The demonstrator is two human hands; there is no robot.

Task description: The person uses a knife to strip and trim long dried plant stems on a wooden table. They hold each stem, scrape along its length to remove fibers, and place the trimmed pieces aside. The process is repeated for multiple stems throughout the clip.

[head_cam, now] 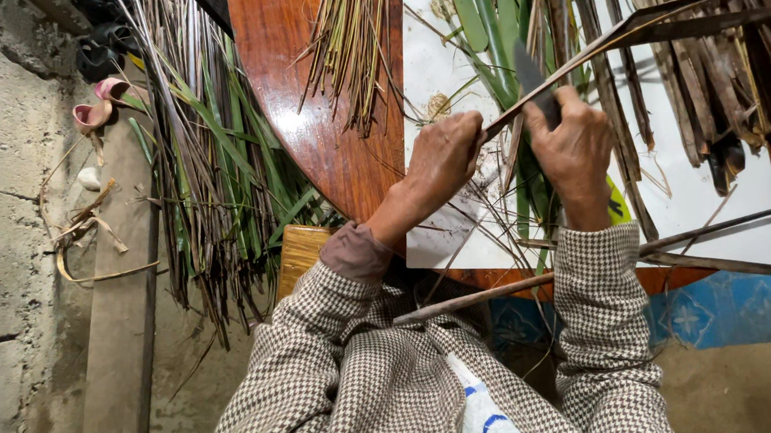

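1. Just above the middle of the frame, your left hand [443, 158] is curled closed around the near end of a long brown leaf stalk [647, 23], which runs from that grip up to the upper right corner.
2. Your right hand [577, 152] sits just right of the left, its fingers wrapped tight on the handle of a dark-bladed knife [528, 74]; the blade lies along the stalk, pointing up and left.
3. Judge the stalk as light and stiff along its length but thin, so it will likely whip or bow at the far end if you grip only near one end. Take hold close to where the blade meets it.
4. Its surface looks dry and fibrous rather than slippery; the split edges may be sharp, so pinch the flat faces, not the edges.
5. Beneath both hands, fresh green leaves [486, 26] lie across a white sheet [725, 210] on the round reddish wooden tabletop [280, 50]. These look soft and limp beside the stalk.
6. At upper right, a heap of dry brown strips [724, 77] rests on the sheet, apart from your hands.
7. Left of the tabletop, a bundle of long grass-like stems [201, 170] leans down toward the concrete floor [8, 265].
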